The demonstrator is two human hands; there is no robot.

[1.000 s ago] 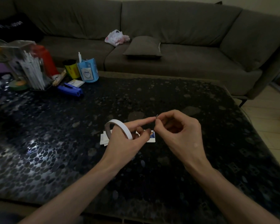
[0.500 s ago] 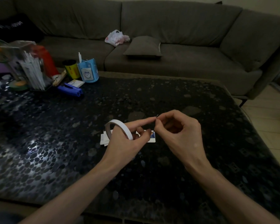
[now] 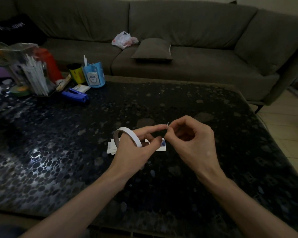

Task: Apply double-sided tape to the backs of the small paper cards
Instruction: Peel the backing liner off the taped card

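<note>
From my end: the left hand holds the tape roll – the white ring sits tilted at the thumb side, lower fingers curled beneath it, idx finger stretched out straight toward the right. The right hand is curled, thumb and idx pinching a tiny white tape end right at the left idx fingertip. The two hands meet there, raised above the table. Can't tell if that bit is joined to the roll – too small, and the light's dim.

The small paper cards lie flat on the dark pebble-pattern table, a little stack directly under the left hand and mostly hidden by it. White edges poke out at left, and a corner w/ blue print shows btwn the two hands.

Far-left corner of the table has clutter, well apart from the hands: blue stapler, blue pen cup, yellow can, red bottle, clear holder w/ white sticks. Behind the table is a grey-brown sofa w/ a cushion and a plastic bag on the seat.
</note>
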